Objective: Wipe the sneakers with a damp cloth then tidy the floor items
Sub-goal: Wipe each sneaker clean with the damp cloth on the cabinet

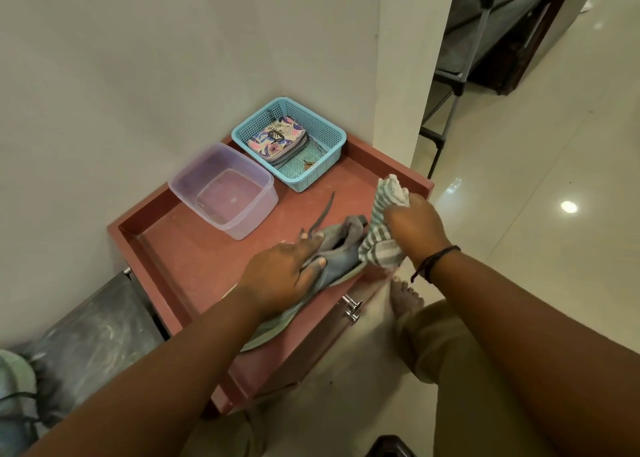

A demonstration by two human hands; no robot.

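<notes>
Head view, looking down on a reddish surface (194, 249) with a raised rim, set against a wall. My left forearm covers the fore part of the grey sneaker (332, 259), so only its heel opening, one side and a strip of pale sole show; whether its toe reaches the near rim I cannot tell. A dark lace (323, 214) trails from the shoe toward the far side. My left hand (280, 276) lies over the sneaker, its grip curled round the upper with thumb and fingertips pressing the fabric. My right hand (414, 226) holds a bunched striped cloth (382, 228); its grip is closed tight on the cloth, and the fingers themselves are hidden beneath the back of the hand. The cloth touches the sneaker at the heel end, just right of my left hand. Beyond the shoe stands a clear plastic tub (225, 190) holding shallow water, and beside it a blue basket (325, 131) containing a floral pouch (277, 138). At lower left, cut by the frame edge, lies a second pale shoe (15, 384), hard to make out. My bare foot (405, 294) shows on the floor below the right wrist.
</notes>
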